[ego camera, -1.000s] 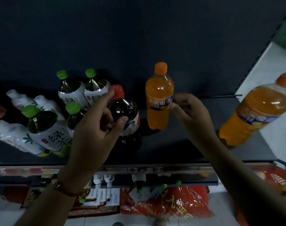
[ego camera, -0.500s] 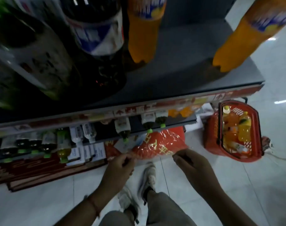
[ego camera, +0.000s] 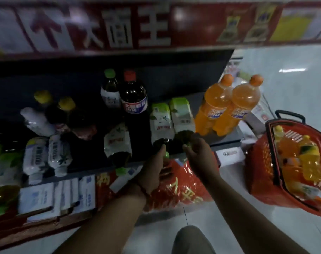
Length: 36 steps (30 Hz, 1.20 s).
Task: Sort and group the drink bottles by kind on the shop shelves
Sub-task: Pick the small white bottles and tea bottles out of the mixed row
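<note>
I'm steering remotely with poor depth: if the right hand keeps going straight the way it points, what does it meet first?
The right hand is already at the cap end of a lying green-tea bottle. Going on, it would likely push that bottle deeper; beyond stand the orange soda bottles, though depth is unclear.

Both forearms are bare, no sleeves showing. There's a thin dark-red cord bracelet point(ego camera: 144, 190) on the left wrist near frame centre, plus a knee in greyish-khaki trousers point(ego camera: 191, 240) at the bottom edge
</note>
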Tool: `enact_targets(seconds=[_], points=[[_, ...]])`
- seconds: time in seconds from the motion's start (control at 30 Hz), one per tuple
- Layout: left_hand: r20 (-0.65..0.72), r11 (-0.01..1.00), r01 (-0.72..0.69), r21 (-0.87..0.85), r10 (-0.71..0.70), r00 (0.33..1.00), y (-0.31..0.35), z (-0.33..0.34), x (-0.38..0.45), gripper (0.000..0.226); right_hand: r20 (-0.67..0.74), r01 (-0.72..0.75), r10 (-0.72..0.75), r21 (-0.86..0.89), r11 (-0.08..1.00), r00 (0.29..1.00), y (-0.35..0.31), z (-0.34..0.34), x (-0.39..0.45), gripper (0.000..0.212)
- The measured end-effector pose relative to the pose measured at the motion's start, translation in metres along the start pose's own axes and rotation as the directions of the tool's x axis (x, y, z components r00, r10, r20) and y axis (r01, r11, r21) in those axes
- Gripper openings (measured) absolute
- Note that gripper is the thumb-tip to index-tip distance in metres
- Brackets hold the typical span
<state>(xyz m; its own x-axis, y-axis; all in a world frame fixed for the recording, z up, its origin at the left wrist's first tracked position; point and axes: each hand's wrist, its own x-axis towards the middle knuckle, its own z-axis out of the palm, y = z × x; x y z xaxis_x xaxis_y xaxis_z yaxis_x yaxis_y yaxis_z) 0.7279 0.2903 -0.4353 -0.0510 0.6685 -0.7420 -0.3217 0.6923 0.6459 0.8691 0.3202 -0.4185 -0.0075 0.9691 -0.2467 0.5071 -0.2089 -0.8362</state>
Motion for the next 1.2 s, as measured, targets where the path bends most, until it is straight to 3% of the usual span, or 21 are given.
enact_targets(seconds=[0.1,0.17,0.37,0.6,0.73,0.87,1.03,1.2], points=[[0.018,0.996,-0.057,-0.074,0.059,0.998,-0.014,0.006,0.038,0.056,-0.063,0.041,-0.035,0.104,0.994,0.997,0.026,0.020,0.029,0.046],[0.023,0.989,-0.131,-0.075,0.133,0.991,-0.021,0.009,0.056,0.065,-0.143,0.058,-0.041,0.118,0.991,0.989,0.034,0.027,0.038,0.043],[-0.037,0.969,-0.242,-0.050,0.241,0.970,-0.026,0.009,0.074,0.050,-0.236,0.222,-0.220,-0.018,0.975,0.947,0.050,0.038,0.043,0.031],[-0.109,0.902,-0.303,0.308,0.349,0.931,-0.009,-0.014,0.032,0.052,-0.235,0.269,-0.294,-0.134,0.954,0.927,0.027,0.004,0.025,0.030],[-0.123,0.765,-0.331,0.553,0.468,0.875,0.007,-0.034,0.005,0.055,-0.301,0.332,-0.395,-0.241,0.912,0.868,-0.006,-0.031,0.024,0.026],[-0.114,0.491,-0.361,0.793,0.703,0.702,0.029,-0.045,-0.021,0.051,-0.275,0.373,-0.483,-0.366,0.852,0.831,-0.037,-0.048,0.034,0.030],[0.088,0.057,-0.376,0.925,0.930,0.357,0.070,-0.030,-0.026,0.046,-0.191,0.390,-0.525,-0.475,0.789,0.830,-0.064,-0.056,0.056,0.036],[0.046,0.014,-0.304,0.953,0.981,0.190,0.093,-0.005,0.010,0.045,-0.157,0.389,-0.539,-0.533,0.752,0.828,-0.080,-0.051,0.078,0.042]])
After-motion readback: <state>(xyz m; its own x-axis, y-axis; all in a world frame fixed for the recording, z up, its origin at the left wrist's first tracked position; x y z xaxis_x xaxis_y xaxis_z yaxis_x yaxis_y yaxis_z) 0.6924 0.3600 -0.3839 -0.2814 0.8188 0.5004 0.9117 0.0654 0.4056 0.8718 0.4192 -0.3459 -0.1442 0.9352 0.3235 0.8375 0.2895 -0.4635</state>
